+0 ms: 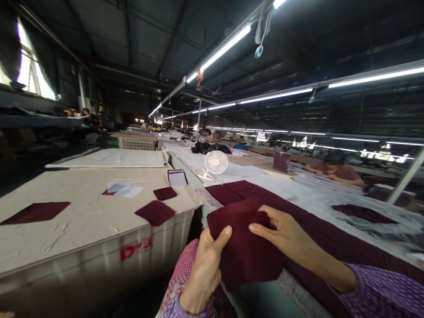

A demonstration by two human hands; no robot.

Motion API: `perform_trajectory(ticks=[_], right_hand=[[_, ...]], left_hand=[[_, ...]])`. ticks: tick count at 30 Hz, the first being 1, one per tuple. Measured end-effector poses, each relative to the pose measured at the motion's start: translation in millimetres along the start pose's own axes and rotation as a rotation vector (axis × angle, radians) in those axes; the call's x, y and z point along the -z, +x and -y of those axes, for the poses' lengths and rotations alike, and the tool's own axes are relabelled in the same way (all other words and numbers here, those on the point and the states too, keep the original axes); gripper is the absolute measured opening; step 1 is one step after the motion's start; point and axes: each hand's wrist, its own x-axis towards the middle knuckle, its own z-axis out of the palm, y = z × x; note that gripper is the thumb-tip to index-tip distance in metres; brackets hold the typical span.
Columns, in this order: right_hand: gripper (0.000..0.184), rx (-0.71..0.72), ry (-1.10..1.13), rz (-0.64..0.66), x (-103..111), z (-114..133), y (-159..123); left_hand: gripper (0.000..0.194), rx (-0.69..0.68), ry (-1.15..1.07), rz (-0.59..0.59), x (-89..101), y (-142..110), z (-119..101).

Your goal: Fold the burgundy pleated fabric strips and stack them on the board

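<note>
A maroon fabric piece (247, 260) hangs between my two hands in front of me, over the table edge. My left hand (212, 256) grips its left side, thumb on top and the other fingers hidden behind. At the upper right edge my right hand (281, 229) pinches the same cloth between thumb and fingers. Behind it, more maroon fabric (311, 229) lies spread along the white table. Smaller maroon pieces, one a dark square (164, 193) and one a larger panel (155, 213), rest on the covered bin to the left.
A white fan (216, 162) stands on the table ahead. The large bin (82, 251) on my left has a cream cover holding pale sheets (124, 189) and card templates (177, 178). A stack of maroon pieces (281, 161) and a seated person (334, 170) are at the right.
</note>
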Motion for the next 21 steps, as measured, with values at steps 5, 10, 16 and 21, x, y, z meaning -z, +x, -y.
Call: perform_trajectory(ticks=[5,10,16,21], right_hand=[[0.035,0.009,0.142,-0.027,4,0,1],[0.041,-0.041,0.262,0.046,5,-5,3],[0.04,-0.033,0.268,0.059,5,-6,2],[0.028,-0.024,0.284,0.117,1,1,-1]], left_hand=[[0.028,0.026,0.009,0.003,0.3,1,-4],[0.028,0.019,0.0,0.003,4.6,2,-7],[0.023,0.025,0.015,0.04,8.1,2,-10],[0.022,0.014,0.021,0.013,6.6,2,-11]])
